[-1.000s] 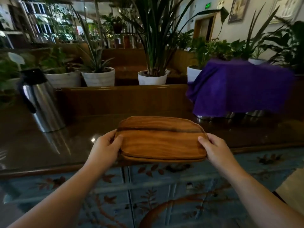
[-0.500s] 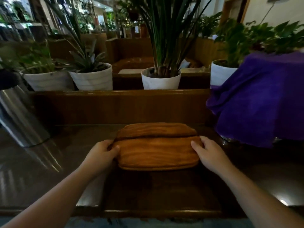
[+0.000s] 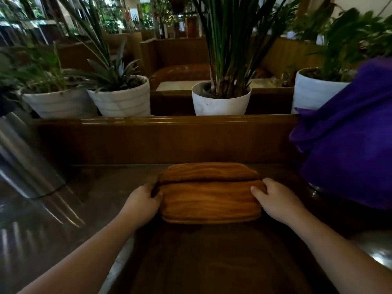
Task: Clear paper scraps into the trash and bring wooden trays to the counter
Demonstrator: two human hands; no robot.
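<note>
Since a second ago, wooden trays moved onto counter; my left hand and right hand clasp their ends, keeping the stack level.

I log both bare forearms extended forward and converging, left hand and right hand curled inward, palms facing each other, thumbs on top, fingers closed in grip.

no text, label, brand, number or sign can be read in this view. the surfaces that are seen carry no readable writing, and the far background is too blurred and too dark to tell any letters.
</note>
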